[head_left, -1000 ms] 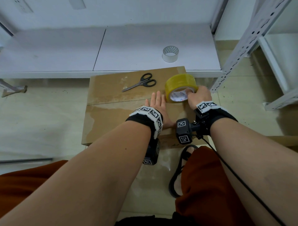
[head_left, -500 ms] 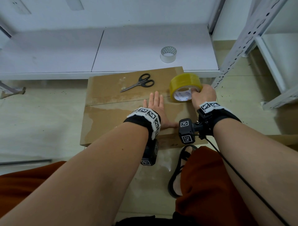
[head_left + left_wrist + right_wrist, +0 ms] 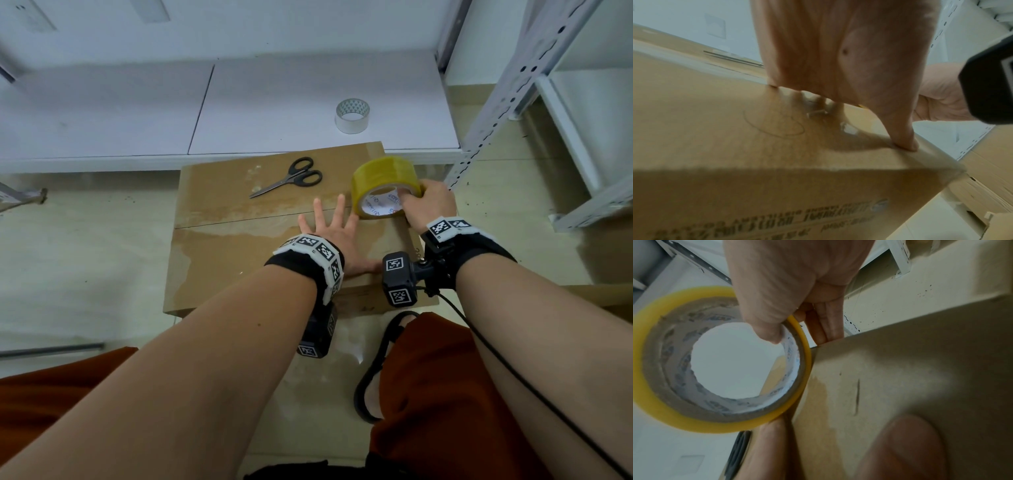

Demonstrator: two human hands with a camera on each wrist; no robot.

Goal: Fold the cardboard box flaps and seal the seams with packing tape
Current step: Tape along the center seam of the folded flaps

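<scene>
Low in the frame, two bare forearms reach forward over orange-clad knees. At centre the left hand point(image 3: 334, 236) lies flat, fingers spread, pressing the closed top of the cardboard box point(image 3: 219, 253). Just right of it, the right hand point(image 3: 430, 202) grips a yellow tape roll point(image 3: 383, 178) standing on edge at the box's right side, thumb hooked inside the core. If the flat hand lifts, the flaps could spring apart and the tape (likely under tension) may wrinkle or run off the seam. Further up lie scissors point(image 3: 289, 178); beyond, a clear roll point(image 3: 352, 115) on a white shelf point(image 3: 274, 102).

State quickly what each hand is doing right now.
Left hand: open, pressed flat on the brown cardboard box.
Right hand: gripping the yellow packing tape roll.
</scene>
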